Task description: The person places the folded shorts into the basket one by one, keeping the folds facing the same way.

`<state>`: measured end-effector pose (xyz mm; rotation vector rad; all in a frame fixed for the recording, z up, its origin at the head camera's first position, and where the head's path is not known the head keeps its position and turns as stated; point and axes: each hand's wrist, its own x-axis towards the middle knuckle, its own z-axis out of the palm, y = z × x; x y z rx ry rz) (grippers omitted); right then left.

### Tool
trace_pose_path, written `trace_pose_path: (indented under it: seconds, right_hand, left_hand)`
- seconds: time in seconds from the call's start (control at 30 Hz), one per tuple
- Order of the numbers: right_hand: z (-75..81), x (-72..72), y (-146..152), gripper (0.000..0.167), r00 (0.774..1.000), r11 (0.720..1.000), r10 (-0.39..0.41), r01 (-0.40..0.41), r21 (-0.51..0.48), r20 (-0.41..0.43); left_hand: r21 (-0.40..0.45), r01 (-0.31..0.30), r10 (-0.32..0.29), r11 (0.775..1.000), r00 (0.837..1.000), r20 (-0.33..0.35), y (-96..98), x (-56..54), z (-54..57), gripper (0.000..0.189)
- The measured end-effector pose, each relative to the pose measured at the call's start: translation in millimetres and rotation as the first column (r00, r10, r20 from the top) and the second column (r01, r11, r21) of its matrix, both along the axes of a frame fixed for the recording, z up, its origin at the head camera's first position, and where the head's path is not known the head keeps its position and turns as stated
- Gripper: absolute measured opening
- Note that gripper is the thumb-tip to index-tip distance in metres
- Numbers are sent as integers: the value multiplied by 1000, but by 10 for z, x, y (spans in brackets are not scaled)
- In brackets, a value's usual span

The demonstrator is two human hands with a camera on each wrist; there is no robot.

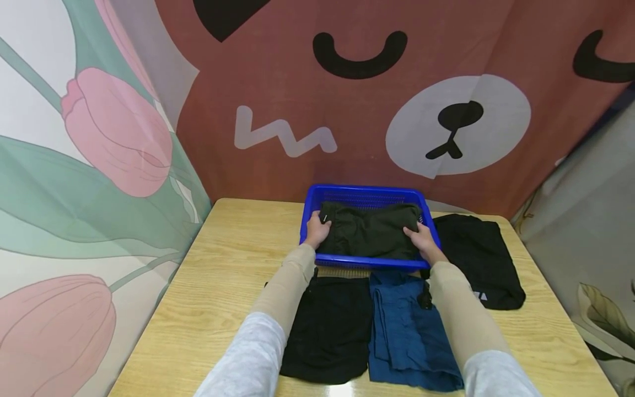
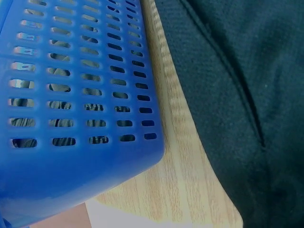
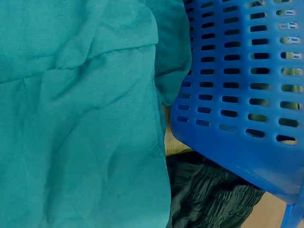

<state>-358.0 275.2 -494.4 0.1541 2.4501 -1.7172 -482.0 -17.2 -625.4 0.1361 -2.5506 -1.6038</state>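
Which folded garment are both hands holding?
The dark green garment, held at opposite ends by left hand and right hand; the two black garments and blue garment lie on the table.

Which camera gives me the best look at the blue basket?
The head view: it shows nearly the whole blue basket, including most of its rim and part of its inside. The two wrist views each show only part of its slotted outside, close up.

From above, the head view faces forward and down across the table (image 1: 233,275) — both wrist views, up close, share the blue basket (image 2: 71,166).
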Motion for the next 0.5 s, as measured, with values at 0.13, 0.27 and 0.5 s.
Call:
trace_pose_path:
  seconds: [0.13, 0.27, 0.5]
  right_hand:
    - [-2, -1, -7, 46, 1000, 1000, -4, 4, 0, -2]
    - [8, -10, -3, 47, 1000, 1000, -5, 5, -10, 2]
    - [-74, -98, 65, 53, 1000, 996, 16, -14, 91, -19]
  left_hand:
    - [-28, -17, 16, 999, 999, -28, 1, -107, -150, 53]
    - [-144, -93, 80, 985, 992, -95, 25, -588, -765, 51]
    - [-334, -79, 22, 939, 985, -171, 12, -566, -741, 51]
